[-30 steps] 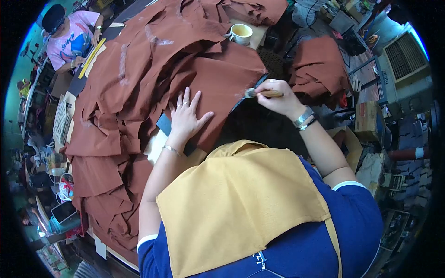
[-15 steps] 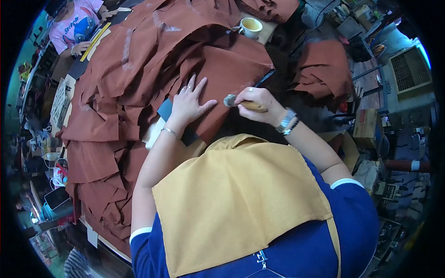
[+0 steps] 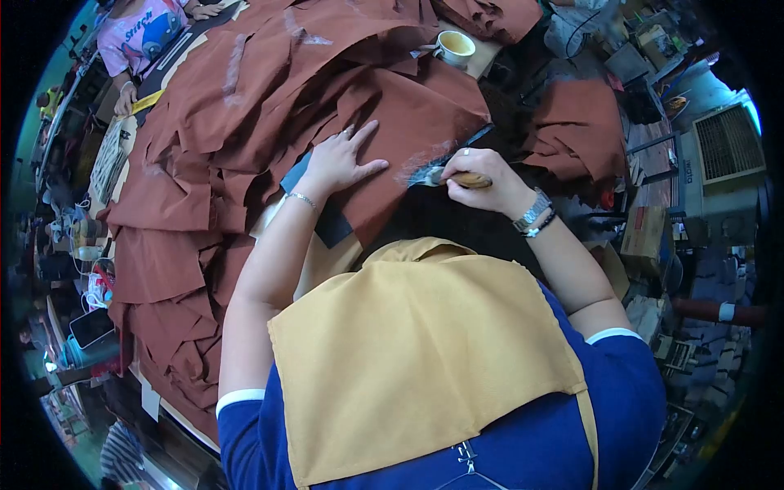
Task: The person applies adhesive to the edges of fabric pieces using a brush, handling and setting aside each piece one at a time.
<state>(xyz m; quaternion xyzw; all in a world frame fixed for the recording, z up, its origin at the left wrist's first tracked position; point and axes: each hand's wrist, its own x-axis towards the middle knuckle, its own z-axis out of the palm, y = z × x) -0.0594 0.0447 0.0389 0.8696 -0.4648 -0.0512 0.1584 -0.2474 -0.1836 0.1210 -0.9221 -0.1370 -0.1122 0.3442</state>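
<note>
My left hand (image 3: 339, 162) lies flat with fingers spread on a reddish-brown sheet of material (image 3: 408, 110), which looks like leather or cloth. In my right hand (image 3: 490, 189) is a brush (image 3: 474, 180) with a short wooden handle. Its pale bristles touch the sheet's right edge, where whitish wet streaks and a dark strip show. Dark blue-grey pieces (image 3: 333, 227) stick out from under the sheet near my left wrist. Beyond the sheet stands a white cup (image 3: 455, 47) with yellowish stuff inside.
Heaped reddish-brown sheets (image 3: 175, 261) cover the table to the left and ahead. Another stack (image 3: 576, 131) lies to the right. A person in a pink shirt (image 3: 140, 37) is at the far left, one hand by a yellow ruler (image 3: 147, 101). A cardboard box (image 3: 643, 237) stands at right.
My right hand has moved slightly right with the brush, its bristles now spread against the sheet's edge, and whitish streaks there are wider. The other person's hand and yellow ruler have shifted.
</note>
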